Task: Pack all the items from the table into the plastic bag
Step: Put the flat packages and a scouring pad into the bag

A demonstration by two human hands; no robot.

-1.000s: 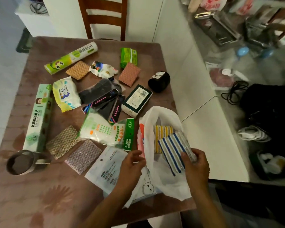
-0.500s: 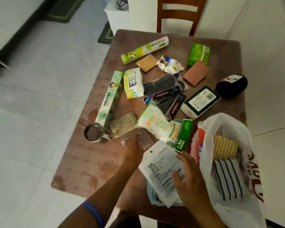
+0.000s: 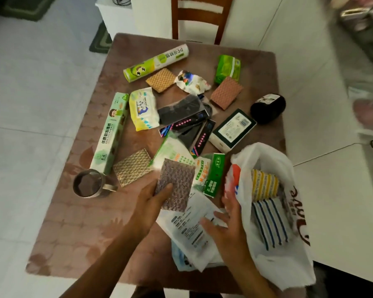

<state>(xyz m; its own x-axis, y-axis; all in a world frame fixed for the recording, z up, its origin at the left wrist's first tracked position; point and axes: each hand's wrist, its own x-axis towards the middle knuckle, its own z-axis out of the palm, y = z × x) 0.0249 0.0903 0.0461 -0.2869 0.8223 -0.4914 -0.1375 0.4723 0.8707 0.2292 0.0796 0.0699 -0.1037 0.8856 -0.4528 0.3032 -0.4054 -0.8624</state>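
Note:
A white plastic bag lies open at the table's right front corner, with a yellow-striped cloth and a blue-striped cloth inside. My left hand grips a silver scouring pad, lifted just above the table. My right hand rests with fingers spread on a flat white packet beside the bag's mouth. A second metallic pad lies to the left. Many packs, boxes and pads cover the brown table.
A metal cup stands at the left by a long green foil box. A green roll, wet wipes, a dark box and a black roll lie further back. A wooden chair stands behind the table.
My right hand left the blue-striped cloth in the bag and moved onto the white packet. My left hand reached left, took the silver scouring pad and lifted it.

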